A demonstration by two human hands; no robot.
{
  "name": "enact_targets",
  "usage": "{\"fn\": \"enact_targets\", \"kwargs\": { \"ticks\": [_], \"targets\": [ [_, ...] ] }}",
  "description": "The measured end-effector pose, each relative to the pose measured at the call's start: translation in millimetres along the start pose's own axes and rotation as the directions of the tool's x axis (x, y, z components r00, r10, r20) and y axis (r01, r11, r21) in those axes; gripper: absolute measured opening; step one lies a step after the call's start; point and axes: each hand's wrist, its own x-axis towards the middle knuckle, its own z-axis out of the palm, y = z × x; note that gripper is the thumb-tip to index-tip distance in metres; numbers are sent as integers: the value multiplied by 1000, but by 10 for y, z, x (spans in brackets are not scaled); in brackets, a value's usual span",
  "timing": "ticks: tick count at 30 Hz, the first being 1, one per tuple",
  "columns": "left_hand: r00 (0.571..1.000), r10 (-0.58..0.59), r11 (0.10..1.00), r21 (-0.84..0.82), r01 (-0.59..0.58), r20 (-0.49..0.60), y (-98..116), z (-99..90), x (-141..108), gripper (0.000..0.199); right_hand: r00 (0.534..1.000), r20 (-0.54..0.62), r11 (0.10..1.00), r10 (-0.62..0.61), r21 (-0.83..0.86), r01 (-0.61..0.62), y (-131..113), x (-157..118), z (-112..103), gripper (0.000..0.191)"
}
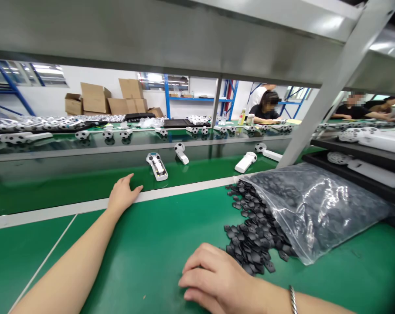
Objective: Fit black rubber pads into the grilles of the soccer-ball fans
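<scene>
Right hand (217, 279) is closest, by the near edge of the tabletop (158, 244), palm down with the fingers loosely curled; its underside is hidden, so I honestly can't tell if there's anything in there. Just beyond it there's a messy heap of black pieces (253, 235) toward the right side of the tabletop, at the mouth of a clear bag (315, 209). Left hand (122, 192) is stretched out over the white strip (171, 190) along the tabletop's far edge, thumb and fingers spread wide, nothing in it. I'd call this the reach stage, with the uncovered handset (158, 168) as the likely target: it's on the green belt (204, 170), near the belt's near edge, just ahead and to the right of that hand, not touched. Its football-patterned head points away from the person and a bit left, handle end toward the tabletop, so the long axis runs mostly near-to-far. Grabbing it would call for going slightly forward and right, then closing across the narrow width. Farther out are a smaller white handset (182, 153) angled much the same way, and a co-worker (266, 107) at the bench behind.
</scene>
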Motion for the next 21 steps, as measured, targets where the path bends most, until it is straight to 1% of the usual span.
{"fn": "enact_targets", "kwargs": {
  "ticks": [2, 4, 7, 9, 11, 12, 13, 14, 15, 16, 17, 18, 19, 20, 21],
  "targets": [
    [1000, 6, 1000, 2, -6, 6, -13, 9, 15, 65, 997, -31, 996, -68, -53, 67, -2, 12, 6, 15],
    [1000, 9, 1000, 0, -9, 9, -25, 18, 30, 65, 993, -48, 990, -111, -90, 106, 4, 22, 25, 17],
    [1000, 8, 1000, -5, -8, 7, -42, 33, 45, 66, 988, -52, 983, -148, -119, 141, 12, 30, 67, 21],
    [1000, 9, 1000, -8, -9, 6, -50, 42, 52, 66, 988, -47, 979, -150, -144, 142, 11, 32, 81, 22],
    [1000, 12, 1000, -10, -12, 6, -51, 47, 54, 66, 994, -36, 974, -100, -205, 91, 12, 32, 61, 20],
    [1000, 13, 1000, -10, -13, 4, -48, 48, 53, 65, 999, -30, 965, -45, -259, 35, 18, 31, 35, 18],
    [1000, 13, 1000, -11, -13, 2, -44, 47, 50, 65, 999, -30, 944, 33, -327, -41, 33, 29, -3, 16],
    [1000, 13, 1000, -11, -13, -1, -39, 46, 46, 65, 991, -37, 904, 131, -405, -135, 56, 23, -51, 18],
    [1000, 12, 1000, -12, -12, -5, -32, 43, 40, 65, 968, -55, 841, 244, -485, -239, 88, 15, -107, 23],
    [1000, 11, 1000, -13, -11, -9, -25, 40, 34, 65, 927, -85, 754, 365, -557, -348, 128, 4, -168, 30],
    [1000, 10, 1000, -15, -10, -12, -18, 36, 27, 65, 869, -121, 653, 481, -612, -446, 171, -9, -229, 36],
    [1000, 8, 1000, -17, -8, -14, -12, 32, 20, 64, 795, -144, 550, 589, -649, -525, 213, -24, -288, 41],
    [1000, 6, 1000, -20, -6, -14, -6, 28, 13, 63, 716, -146, 463, 682, -673, -578, 249, -38, -340, 45],
    [1000, 3, 1000, -24, -4, -13, -2, 24, 7, 63, 641, -126, 401, 757, -686, -607, 276, -50, -384, 45],
    [1000, 1, 1000, -28, -1, -11, 1, 21, 2, 63, 579, -87, 366, 811, -696, -618, 291, -56, -416, 43]
  ]
}}
